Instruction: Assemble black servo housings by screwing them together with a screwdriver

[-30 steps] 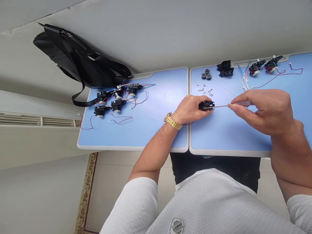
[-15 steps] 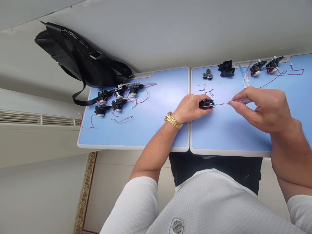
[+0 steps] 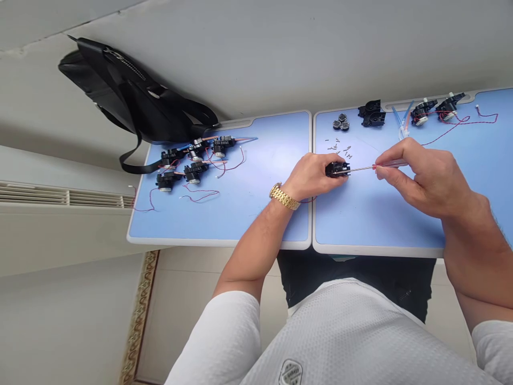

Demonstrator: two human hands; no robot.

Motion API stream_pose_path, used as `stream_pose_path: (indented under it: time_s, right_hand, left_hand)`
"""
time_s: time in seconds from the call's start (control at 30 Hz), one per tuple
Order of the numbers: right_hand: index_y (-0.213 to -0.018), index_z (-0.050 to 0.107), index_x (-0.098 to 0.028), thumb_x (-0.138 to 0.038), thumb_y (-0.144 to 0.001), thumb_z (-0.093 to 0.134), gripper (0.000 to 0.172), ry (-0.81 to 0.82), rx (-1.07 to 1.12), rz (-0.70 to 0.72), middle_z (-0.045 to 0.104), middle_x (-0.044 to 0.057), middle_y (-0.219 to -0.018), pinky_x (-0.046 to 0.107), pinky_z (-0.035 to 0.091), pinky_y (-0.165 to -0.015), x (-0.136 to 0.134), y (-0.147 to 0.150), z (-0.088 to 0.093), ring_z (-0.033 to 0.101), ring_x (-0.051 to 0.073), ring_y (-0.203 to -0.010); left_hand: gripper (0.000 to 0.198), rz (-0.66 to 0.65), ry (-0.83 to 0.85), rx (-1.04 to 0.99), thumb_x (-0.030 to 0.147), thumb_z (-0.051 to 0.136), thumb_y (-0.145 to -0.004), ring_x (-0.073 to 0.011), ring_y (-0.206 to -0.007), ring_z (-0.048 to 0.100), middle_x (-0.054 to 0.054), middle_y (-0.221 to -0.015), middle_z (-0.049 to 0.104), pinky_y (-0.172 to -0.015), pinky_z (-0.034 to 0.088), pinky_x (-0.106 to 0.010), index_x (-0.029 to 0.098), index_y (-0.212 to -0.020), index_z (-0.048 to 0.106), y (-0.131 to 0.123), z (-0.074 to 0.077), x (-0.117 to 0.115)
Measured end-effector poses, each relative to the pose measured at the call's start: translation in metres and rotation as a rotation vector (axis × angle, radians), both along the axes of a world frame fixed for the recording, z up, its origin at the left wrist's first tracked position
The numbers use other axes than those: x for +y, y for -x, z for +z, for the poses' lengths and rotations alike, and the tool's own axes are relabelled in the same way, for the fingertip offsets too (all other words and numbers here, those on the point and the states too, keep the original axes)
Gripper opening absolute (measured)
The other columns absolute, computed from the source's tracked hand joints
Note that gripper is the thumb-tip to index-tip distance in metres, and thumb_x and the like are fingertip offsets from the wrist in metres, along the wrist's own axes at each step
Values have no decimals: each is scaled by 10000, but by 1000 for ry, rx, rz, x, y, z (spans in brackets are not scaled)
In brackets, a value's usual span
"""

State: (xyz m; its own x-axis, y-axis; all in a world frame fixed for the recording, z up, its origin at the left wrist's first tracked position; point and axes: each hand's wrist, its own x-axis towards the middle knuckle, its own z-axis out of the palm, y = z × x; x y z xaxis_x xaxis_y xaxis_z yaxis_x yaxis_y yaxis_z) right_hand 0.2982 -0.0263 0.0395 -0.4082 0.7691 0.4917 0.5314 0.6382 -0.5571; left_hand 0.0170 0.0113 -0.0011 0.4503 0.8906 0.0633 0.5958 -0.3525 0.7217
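Note:
My left hand point(image 3: 315, 175) is closed round a small black plastic motor assembly point(image 3: 339, 169), holding it low over the right-hand blue table. A red wire shows below that hand. In my right hand point(image 3: 425, 176) is a screwdriver point(image 3: 363, 169) with a clear reddish handle, pinched between thumb and fingers. Its thin metal shaft points left, and the tip meets the black assembly. Just beyond the left hand lie several loose screws point(image 3: 339, 147). Further back are three small round black wheels point(image 3: 341, 123) and black plastic housings point(image 3: 372, 114).
Several finished-looking black assemblies point(image 3: 195, 172) with red wires lie on the left table point(image 3: 256, 224). Two more assemblies point(image 3: 424, 111) sit at the back right, near blue and orange strips point(image 3: 404, 120). A black bag point(image 3: 136, 96) leans on the wall. A seam divides the tables.
Both hands have shifted very slightly left with the assembly and screwdriver. The screwdriver tip stays on the assembly, and the right-hand fingers have changed position a little around the handle.

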Motion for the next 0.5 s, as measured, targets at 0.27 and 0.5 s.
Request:
stream_pose_path:
  time_s: [0.27, 0.5]
  right_hand:
    - [-952, 756, -306, -597, -1153, 662, 366, -72, -89, -81, 743, -38, -656, 376, 444, -557, 3, -3, -5, 604, 182, -494]
    - [-1204, 747, -279, -354, -1124, 637, 155, 36, -98, 28, 894, 28, -1090, 368, 590, -666, -6, 4, 8, 871, 268, -876]
  left_hand:
    - [282, 2, 6, 7, 350, 829, -903, -179, -764, 746, -18, -912, 871, -735, 555, -326, 230, -1152, 885, 0, -1, 1]
    - [249, 9, 27, 11, 334, 793, -931, -177, -811, 754, -27, -953, 880, -756, 558, -307, 220, -1138, 874, 0, 6, 0]
